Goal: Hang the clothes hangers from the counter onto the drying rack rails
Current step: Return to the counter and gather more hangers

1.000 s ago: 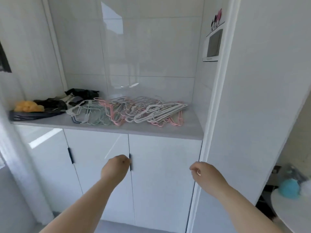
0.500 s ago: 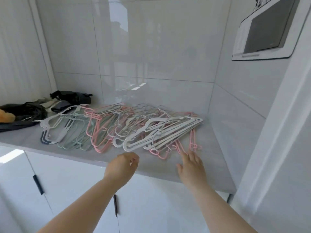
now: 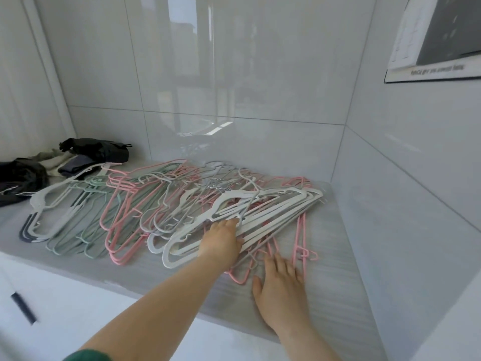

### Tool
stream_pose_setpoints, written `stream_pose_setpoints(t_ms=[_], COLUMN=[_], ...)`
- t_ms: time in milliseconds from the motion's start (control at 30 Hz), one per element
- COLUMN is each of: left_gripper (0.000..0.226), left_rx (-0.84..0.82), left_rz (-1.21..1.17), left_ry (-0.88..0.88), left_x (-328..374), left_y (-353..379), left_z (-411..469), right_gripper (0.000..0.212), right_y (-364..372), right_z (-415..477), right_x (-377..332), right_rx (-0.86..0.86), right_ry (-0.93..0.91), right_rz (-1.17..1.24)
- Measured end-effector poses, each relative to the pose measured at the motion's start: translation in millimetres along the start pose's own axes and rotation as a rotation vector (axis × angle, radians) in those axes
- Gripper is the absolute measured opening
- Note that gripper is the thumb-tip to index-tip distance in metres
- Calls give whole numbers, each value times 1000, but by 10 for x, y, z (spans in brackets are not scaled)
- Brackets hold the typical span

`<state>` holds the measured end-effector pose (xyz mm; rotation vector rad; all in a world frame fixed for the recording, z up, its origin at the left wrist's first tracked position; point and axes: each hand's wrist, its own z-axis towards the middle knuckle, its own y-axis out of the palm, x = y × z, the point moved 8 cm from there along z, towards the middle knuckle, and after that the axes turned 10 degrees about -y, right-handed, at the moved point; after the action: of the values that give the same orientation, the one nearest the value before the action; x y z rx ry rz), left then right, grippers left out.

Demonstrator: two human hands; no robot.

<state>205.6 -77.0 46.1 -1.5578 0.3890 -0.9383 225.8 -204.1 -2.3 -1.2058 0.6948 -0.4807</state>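
— What's closest to us?

— A green sleeve (image 3: pixel 86 356) at the bottom edge, on the left arm. Past it the right hand (image 3: pixel 282 282) lies flat on the grey counter (image 3: pixel 351 269), near the front. Its fingers (image 3: pixel 270 264) are straight and spread, and the tips touch the nearest pink hangers (image 3: pixel 299 238).

— And the other one?

— The left hand (image 3: pixel 221 242) is a bit further in, knuckles up, pushed into the bundle of white hangers (image 3: pixel 273 204). Its fingers are buried among the bars, so I can't tell whether they've closed round one.

— Where are the rest?

— All the clothes hangers (image 3: pixel 161 204) lie flat in a tangled heap across the counter. The white and pink ones are on the right, more pink in the middle, and mint-green hangers (image 3: pixel 78 230) on the left. Behind those, at the far left, there's a heap of dark clothes (image 3: pixel 99 149) against the glossy tiled wall (image 3: pixel 234 74).
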Motion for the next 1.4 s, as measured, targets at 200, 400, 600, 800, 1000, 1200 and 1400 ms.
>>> stream_pose_setpoints(t_ms=[200,400,600,800,1000,1200,1400], left_gripper=[31,15,20,24,26,25,27], left_rx=[13,-47,-176,-211,-79,11,83], left_rz=[18,-447,-826,-1012,-1053,-1009,-892], left_ry=[-48,-38,-128,-203,-160,-151,-189], left_x=[4,-84,-82,-165,-428,-775,-1338], left_y=[-21,-187,-233,-307,-619,-979,-1403], left_z=[158,78,-112,-195,-326,-609,-1214], right_gripper=[59,75,105,55,45,58,45], right_y=[77,-27,-64,-122,-251,-444,-1183], right_z=[60,87,51,-10,-8,-38,-86], right_x=[12,-60,-56,-58,-82,-135,-714], right_rx=[-73,-65,-29,-35,163,428,834], right_ry=[-1,-93,-88,-94,-111,-139,-280], right_rz=[20,-3,24,49,-28,139,258])
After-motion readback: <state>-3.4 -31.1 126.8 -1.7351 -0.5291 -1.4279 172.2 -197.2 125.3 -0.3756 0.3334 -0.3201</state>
